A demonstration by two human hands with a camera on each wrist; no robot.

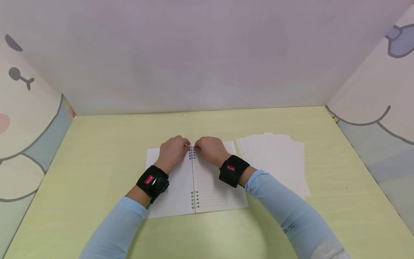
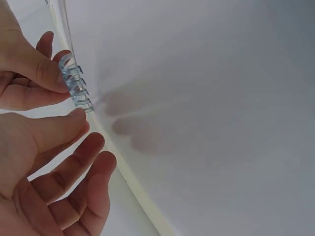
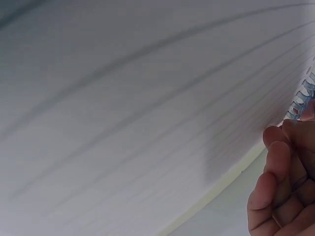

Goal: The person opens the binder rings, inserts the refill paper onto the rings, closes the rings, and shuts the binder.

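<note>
While the notebook (image 1: 197,180) lies open and flat near the middle of the surface (image 1: 97,144), both hands meet at the upper set of binder rings (image 1: 192,154) on its spine. The left hand (image 1: 173,153) comes in from the blank left page; in the left wrist view its thumb (image 2: 47,73) pinches the pale blue rings (image 2: 78,91) against curled fingers, so that grip is clamped on the rings. The right hand (image 1: 210,149) rests on the lined right page, its fingers (image 3: 275,167) curled in beside the same rings (image 3: 302,101); they seem to touch or pinch them, though the contact itself sits at the picture's edge and is hard to read. A lower set of rings (image 1: 194,199) near the notebook's front edge is untouched. A fan of loose lined sheets (image 1: 278,158) lies just to the right of the notebook, apart from it.

My judgement is that the step in hand is working the upper rings, pulling them open or pressing them closed; which, I cannot tell. The next move calls for an even, opposed pull or squeeze from both grips, with the pages kept flat so no holes snag or tear.
</note>
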